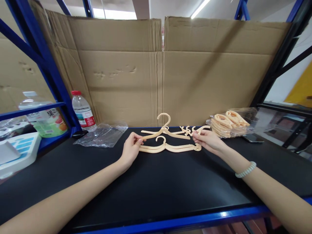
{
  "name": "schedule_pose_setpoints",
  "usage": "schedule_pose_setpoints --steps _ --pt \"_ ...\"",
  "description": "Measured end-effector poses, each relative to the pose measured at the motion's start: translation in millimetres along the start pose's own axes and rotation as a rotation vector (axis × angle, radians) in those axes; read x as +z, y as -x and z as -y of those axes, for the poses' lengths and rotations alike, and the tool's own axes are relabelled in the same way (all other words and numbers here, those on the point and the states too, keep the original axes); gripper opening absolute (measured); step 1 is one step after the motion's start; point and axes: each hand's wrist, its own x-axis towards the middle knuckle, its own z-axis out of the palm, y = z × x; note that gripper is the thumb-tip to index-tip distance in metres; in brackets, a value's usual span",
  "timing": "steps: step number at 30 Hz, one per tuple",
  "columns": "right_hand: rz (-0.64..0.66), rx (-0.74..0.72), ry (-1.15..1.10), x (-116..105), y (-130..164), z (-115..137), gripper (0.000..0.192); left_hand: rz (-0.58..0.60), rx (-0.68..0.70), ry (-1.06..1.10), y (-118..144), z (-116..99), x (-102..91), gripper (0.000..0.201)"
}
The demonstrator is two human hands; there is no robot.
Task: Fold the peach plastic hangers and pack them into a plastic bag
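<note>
Writing: unreadable on water bottle (82, 112).
Hangers: 2 laid out.
Left hand (131, 149): pinches upper hanger (163, 129).
Right hand (208, 140): pinches lower hanger (170, 147).

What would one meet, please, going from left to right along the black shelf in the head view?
Clear water bottle with red cap → crumpled clear plastic bag → left hand → cream plastic hangers → right hand → bagged stack of cream hangers.

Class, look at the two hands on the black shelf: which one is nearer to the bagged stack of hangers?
Right. The right hand is just left of the bagged stack of hangers, pinching a loose hanger's end. The left hand holds the opposite end, much farther left.
</note>
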Motion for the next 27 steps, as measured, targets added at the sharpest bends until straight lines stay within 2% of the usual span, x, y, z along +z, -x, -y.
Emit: schedule_pose_setpoints --steps 3,7,12,21,27 --pt "0.046 0.046 -0.004 -0.7 -0.8 -0.3 0.029 0.005 0.004 0.002 -0.1 0.0 -0.2 0.008" --pt "0.073 0.196 -0.077 1.7 0.9 3.6 0.019 0.005 0.009 0.003 -0.2 -0.5 -0.3 0.008" --pt "0.066 0.337 -0.186 5.3 3.6 8.5 0.016 0.018 0.017 0.005 0.2 -2.1 -0.2 0.008" --pt "0.062 0.389 -0.189 4.1 2.1 8.2 0.013 0.021 0.039 0.010 1.1 -2.0 -0.7 0.009" --pt "0.117 0.337 -0.153 -0.6 0.8 5.5 0.012 0.008 0.050 0.013 1.9 -3.6 -0.5 0.009"
